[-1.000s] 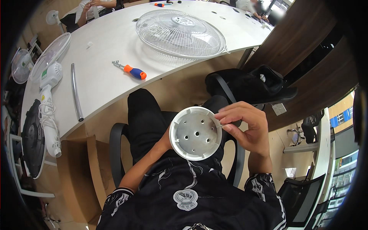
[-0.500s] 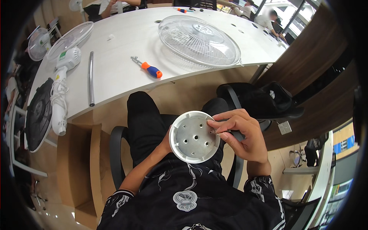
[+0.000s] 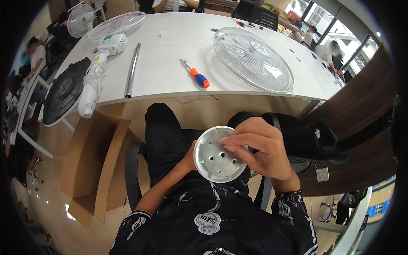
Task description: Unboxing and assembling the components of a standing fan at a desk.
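A round white cup-shaped part (image 3: 216, 167), with a grey metal plate full of several holes inside its rim, is held above my lap. My left hand (image 3: 189, 159) grips it from the left; most of those fingers are hidden behind it. Over the upper right of the plate, my right hand (image 3: 260, 146) has its thumb and forefinger pinched together at one of the holes. Whatever sits between those fingertips is too small or too covered to make out.
On the white table (image 3: 170, 42) lie a screwdriver (image 3: 199, 77), a chrome tube (image 3: 133, 70), a wire fan grille (image 3: 255, 59), a white fan body with coiled cord (image 3: 93, 80) and a black round base (image 3: 66, 89). An open cardboard box (image 3: 108, 170) stands at the left.
My right hand has moved left across the part, its pinched fingertips now over a hole near the plate's top. The whole view has shifted, with the table things sitting farther right.
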The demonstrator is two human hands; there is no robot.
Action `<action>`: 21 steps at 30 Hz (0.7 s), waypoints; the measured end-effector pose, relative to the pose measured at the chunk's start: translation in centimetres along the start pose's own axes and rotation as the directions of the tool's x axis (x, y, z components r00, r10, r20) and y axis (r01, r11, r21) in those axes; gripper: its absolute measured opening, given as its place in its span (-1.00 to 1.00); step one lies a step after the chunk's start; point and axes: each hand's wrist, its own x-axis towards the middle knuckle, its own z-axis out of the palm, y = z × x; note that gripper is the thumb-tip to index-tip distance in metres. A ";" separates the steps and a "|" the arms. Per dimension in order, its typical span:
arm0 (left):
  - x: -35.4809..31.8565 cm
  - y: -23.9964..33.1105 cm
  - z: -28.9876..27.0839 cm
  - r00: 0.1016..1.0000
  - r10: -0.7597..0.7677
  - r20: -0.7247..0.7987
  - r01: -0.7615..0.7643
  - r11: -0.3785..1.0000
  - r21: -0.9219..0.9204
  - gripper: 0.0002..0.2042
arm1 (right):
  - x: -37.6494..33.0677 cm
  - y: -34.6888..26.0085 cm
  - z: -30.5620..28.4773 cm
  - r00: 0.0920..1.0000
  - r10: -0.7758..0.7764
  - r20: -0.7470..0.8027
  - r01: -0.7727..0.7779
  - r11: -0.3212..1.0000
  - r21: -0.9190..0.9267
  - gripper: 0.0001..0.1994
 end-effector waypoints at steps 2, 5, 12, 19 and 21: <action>-0.1 0.2 -0.1 1.000 0.002 -0.014 -0.002 1.000 0.014 -0.40 | 1.0 0.4 0.8 0.995 -0.088 0.056 0.088 0.996 0.008 -0.79; -0.2 0.4 -0.4 0.999 0.007 -0.036 -0.006 1.000 0.030 -0.41 | 2.2 0.8 2.1 0.986 -0.156 0.056 0.155 0.988 0.022 -0.76; -1.1 0.0 -1.1 0.994 0.014 -0.106 -0.009 0.999 0.049 -0.42 | 3.6 0.8 3.4 0.953 -0.283 0.105 0.282 0.959 0.028 -0.75; -1.1 -0.4 -0.7 0.987 0.021 -0.160 -0.011 0.998 0.062 -0.44 | 4.1 0.5 2.9 0.941 -0.285 0.184 0.293 0.956 -0.020 -0.76; -1.0 -0.4 -0.6 0.988 0.007 -0.155 0.000 0.999 0.044 -0.43 | 4.1 0.5 2.9 0.940 -0.289 0.183 0.297 0.955 -0.017 -0.76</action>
